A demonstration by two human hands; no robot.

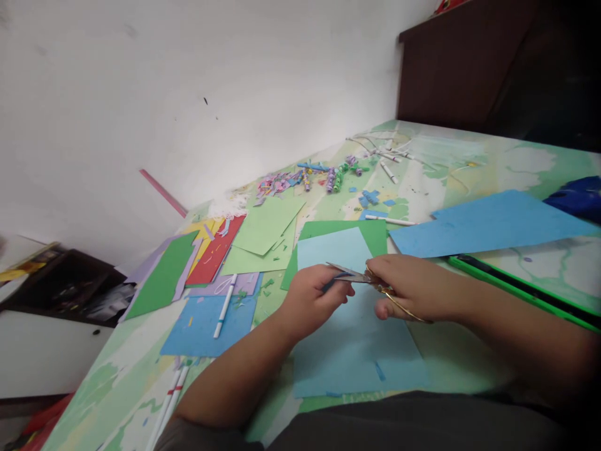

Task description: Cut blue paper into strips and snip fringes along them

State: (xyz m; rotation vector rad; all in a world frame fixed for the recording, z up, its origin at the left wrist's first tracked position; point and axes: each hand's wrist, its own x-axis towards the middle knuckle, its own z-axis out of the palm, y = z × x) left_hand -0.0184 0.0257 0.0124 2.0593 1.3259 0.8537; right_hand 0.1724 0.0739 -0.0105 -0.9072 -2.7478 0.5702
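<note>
My right hand [410,285] is closed on a pair of scissors [359,277] with gold-coloured handles. Their blades point left, toward my left hand [312,300]. A small dark blue piece of paper [334,282] is pinched in the left fingers, right at the blades; most of it is hidden by the hand. Beneath both hands lies a light blue sheet [357,351], with a small blue scrap [379,371] near its lower edge. A green sheet [323,230] sticks out from under its far end.
Light green sheets [267,225], a red sheet [218,247] and a blue sheet [188,326] with a white marker [225,307] lie left. Paper scraps [279,183] and curled paper rolls [333,180] sit farther back. At right are blue sheets [493,222] and a green-edged case [526,291].
</note>
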